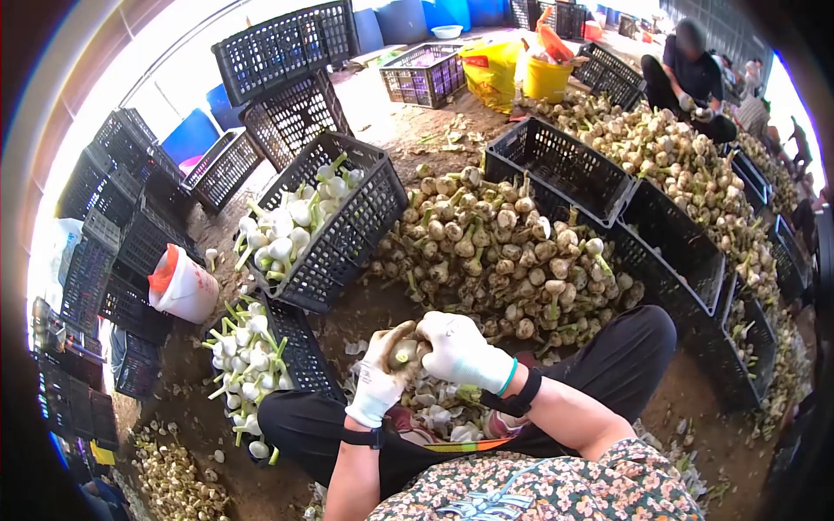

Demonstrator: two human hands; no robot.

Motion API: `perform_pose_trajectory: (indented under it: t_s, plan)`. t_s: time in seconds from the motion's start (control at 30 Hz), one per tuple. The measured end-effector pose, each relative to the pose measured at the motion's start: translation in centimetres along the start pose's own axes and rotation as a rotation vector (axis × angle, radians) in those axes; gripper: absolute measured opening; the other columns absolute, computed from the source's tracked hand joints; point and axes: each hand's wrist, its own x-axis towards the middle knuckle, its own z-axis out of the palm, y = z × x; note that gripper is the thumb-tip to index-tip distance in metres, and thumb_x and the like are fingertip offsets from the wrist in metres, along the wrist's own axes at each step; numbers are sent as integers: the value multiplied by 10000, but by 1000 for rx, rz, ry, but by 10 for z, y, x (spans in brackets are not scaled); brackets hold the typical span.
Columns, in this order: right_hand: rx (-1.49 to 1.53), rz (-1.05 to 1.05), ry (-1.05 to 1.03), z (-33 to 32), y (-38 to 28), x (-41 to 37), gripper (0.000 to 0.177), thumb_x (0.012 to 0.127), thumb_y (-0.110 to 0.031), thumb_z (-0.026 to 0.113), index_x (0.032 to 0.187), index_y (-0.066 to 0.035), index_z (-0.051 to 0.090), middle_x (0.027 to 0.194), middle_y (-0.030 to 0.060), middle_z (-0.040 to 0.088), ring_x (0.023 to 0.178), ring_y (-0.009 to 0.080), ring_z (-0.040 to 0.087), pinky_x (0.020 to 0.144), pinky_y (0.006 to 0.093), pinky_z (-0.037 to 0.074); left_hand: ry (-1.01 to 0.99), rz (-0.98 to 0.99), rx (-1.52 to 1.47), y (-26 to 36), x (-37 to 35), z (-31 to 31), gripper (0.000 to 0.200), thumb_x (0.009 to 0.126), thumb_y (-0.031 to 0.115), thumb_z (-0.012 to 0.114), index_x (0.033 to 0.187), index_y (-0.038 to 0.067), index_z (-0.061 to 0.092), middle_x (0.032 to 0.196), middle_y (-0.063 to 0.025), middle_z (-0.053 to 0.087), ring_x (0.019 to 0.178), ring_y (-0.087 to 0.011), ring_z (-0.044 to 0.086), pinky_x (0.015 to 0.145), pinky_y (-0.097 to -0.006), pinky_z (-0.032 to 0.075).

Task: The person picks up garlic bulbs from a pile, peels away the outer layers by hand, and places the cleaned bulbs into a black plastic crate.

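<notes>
Both my hands wear white gloves and meet in front of my lap around one garlic bulb (405, 352). My left hand (380, 373) wraps its fingers round the bulb from the left, and its glove is soiled at the fingertips. From the right, my right hand (460, 349) is closed with its fingertips at the bulb's side, partly hiding it. Below the hands lie loose garlic skins (447, 417) between my feet. Just beyond them rises a heap of unpeeled, dirty garlic bulbs (486, 247).
A black crate (334, 239) of cleaned white garlic tilts at the left, above a second pile of white garlic (248, 356). Black crates (669, 243) line the right side. A white bucket (184, 286) stands at left. Another person (695, 78) sits by a garlic heap at the back right.
</notes>
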Motion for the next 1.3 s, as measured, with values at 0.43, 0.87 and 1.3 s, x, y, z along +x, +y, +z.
perform_pose_trajectory:
  t_s: [0.43,0.87,1.3]
  plan:
    - [214,456,259,30,54,19,146,765,-132,637,852,-17,659,882,199,657,856,378,642,765,438,510,388,-67,-1229,-39,6,12,255,950,85,615,1192,5,633,1260,-161,621,1177,-287,593,1042,-406,469]
    - [-29,679,-80,77,168,42,349,751,-180,568,1028,11,659,1135,288,624,1070,429,593,916,471,484,714,-374,-1722,-94,51,-18,252,1016,266,513,1133,67,614,1111,-173,659,1007,-381,626,871,-445,581]
    - [-537,421,115,79,285,172,308,832,-149,567,1123,-68,624,988,200,668,849,393,653,801,438,529,1347,-48,-1790,-77,49,-118,488,908,344,678,1208,-8,523,1106,-265,612,1002,-385,640,912,-529,557]
